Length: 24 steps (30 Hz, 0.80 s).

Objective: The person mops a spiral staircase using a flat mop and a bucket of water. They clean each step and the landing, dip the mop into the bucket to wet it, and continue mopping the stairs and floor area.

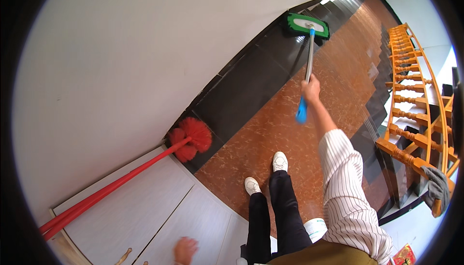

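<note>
My right hand (311,89) is wrapped round the metal pole of a flat mop (310,52), just above its blue end grip. The oblong green and white mop head (308,24) lies at the black floor border by the foot of the wall, near the top of the stairs. At the lower edge my left hand (185,250) hovers over a pale cabinet (145,204). Its fingers are somewhat blurred, loosely apart, and nothing shows in them.
A red bristle brush (195,135) with long red handles lies across the cabinet's corner. Brown stone stairs (355,37) run down ahead. A wooden railing (411,115) stands at the right, with a grey cloth (437,187) over its post. A white bucket (315,227) sits beside my legs.
</note>
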### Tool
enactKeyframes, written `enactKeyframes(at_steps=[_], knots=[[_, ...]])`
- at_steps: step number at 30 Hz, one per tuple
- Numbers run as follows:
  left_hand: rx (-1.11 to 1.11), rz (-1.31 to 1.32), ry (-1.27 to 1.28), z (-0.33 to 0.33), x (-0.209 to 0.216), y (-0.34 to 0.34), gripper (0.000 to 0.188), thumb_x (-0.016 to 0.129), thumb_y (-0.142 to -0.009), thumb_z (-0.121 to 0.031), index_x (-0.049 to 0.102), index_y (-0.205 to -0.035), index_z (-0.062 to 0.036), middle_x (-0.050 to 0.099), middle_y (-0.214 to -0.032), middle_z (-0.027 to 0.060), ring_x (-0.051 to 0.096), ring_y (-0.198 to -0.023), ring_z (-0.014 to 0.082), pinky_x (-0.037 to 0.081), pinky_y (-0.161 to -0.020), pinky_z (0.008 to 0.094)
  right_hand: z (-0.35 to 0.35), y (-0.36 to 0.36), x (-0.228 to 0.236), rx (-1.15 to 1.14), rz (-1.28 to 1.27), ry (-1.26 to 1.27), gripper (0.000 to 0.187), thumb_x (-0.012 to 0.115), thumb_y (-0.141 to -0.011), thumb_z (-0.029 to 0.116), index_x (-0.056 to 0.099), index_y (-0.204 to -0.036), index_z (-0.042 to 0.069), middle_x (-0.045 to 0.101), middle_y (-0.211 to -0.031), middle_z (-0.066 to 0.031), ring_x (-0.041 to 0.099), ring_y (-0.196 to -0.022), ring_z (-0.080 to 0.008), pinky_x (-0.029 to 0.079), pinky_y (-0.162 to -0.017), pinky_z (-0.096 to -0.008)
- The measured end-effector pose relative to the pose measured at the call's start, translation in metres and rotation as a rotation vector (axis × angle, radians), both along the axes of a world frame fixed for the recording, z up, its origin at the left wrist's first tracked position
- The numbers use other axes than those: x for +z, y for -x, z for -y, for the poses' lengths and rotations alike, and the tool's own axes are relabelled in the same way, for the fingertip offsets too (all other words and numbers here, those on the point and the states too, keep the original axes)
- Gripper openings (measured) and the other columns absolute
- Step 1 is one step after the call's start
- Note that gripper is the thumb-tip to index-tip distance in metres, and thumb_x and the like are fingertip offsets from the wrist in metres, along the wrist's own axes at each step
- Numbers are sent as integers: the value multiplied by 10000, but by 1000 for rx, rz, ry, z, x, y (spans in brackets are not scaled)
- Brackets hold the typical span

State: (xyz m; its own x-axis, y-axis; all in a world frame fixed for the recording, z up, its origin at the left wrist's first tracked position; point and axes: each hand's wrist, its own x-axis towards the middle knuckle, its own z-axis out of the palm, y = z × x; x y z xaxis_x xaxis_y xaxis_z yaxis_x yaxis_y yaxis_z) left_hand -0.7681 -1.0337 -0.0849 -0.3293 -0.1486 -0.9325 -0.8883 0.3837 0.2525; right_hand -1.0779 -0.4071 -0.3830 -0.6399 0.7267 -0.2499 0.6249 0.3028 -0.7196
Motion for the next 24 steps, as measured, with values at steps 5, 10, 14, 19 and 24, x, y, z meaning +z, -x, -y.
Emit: enactKeyframes(at_steps=[5, 10, 14, 19, 24], knots=[[431, 182, -126, -160, -42, -6, 421, 471, -943, -326, 432, -1203, 3, 563, -1124, 190, 577, -1052, 300, 472, -883, 417, 47, -128, -13, 161, 56, -36, 635, 538, -796, 61, 271, -1371, 31, 571, -808, -292, 570, -742, -454, 450, -676, -506], [307, 166, -375, -255, -67, 19, 514, 452, -949, -371, 364, -1315, -22, 495, -1250, 176, 531, -1127, 276, 457, -903, 404, 126, -243, 29, 293, 119, -101, 665, 531, -801, 59, 232, -1394, 31, 547, -742, -276, 557, -675, -437, 457, -621, -505], [278, 298, -411, -297, -76, -2, 634, 437, -933, -461, 255, -1408, -83, 318, -1410, 166, 438, -1224, 270, 404, -951, 453, 201, -297, 96, 343, 113, 134, 643, 538, -792, 87, 273, -1372, 7, 575, -764, -296, 580, -679, -447, 472, -638, -499], [229, 60, -261, -272, -88, -36, 344, 548, -898, -389, 542, -993, -58, 572, -716, 20, 546, -545, 101, 463, -498, 222, 267, -336, 116, 167, 163, 698, 644, 587, -835, 166, 277, -1395, 96, 597, -715, -114, 593, -586, -193, 499, -556, -343], [280, 43, -331, -248, -59, 13, 236, 596, -884, -288, 512, -854, -70, 510, -632, 9, 470, -478, 82, 409, -437, 217, 288, -256, 117, -414, -29, 1524, 88, 467, -930, 121, 452, -1015, 140, 502, -661, -37, 477, -510, -102, 435, -433, -246]])
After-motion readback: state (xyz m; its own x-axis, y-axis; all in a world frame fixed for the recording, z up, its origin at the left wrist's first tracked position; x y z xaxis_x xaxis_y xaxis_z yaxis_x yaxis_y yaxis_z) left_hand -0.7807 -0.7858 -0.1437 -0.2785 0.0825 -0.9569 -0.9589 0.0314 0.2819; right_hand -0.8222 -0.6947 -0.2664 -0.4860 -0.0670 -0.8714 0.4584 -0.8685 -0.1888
